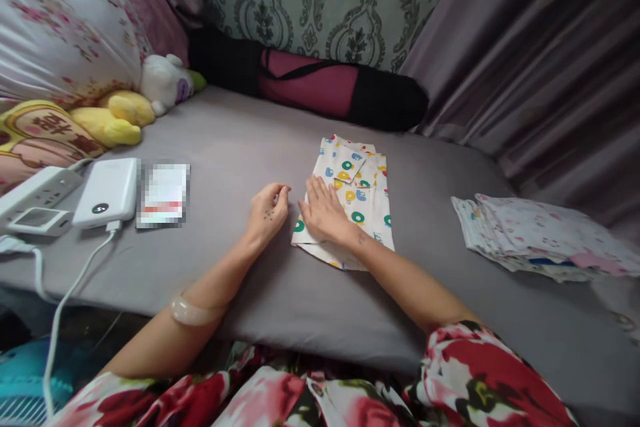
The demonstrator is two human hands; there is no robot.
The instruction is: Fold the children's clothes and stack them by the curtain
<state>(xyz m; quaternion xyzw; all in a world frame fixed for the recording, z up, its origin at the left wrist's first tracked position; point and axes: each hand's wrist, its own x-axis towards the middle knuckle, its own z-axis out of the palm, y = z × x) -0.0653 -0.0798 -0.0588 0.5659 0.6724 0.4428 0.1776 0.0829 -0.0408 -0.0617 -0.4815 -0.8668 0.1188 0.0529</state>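
Observation:
A small folded garment [363,197], cream with coloured rings, lies on the grey bed sheet [240,140] in the middle of the view. My right hand [324,210] rests flat on its near left part, fingers spread. My left hand [269,210] lies on the sheet just left of the garment, fingers loosely curled, holding nothing that I can see. A pale bangle sits on my left wrist.
A stack of folded patterned cloths [540,237] lies at the right. At the left are a white power bank [107,191] with a cable, a power strip [35,193], a blurred card [163,195] and plush toys [140,103]. A pink-and-black bag [320,87] lies along the wall.

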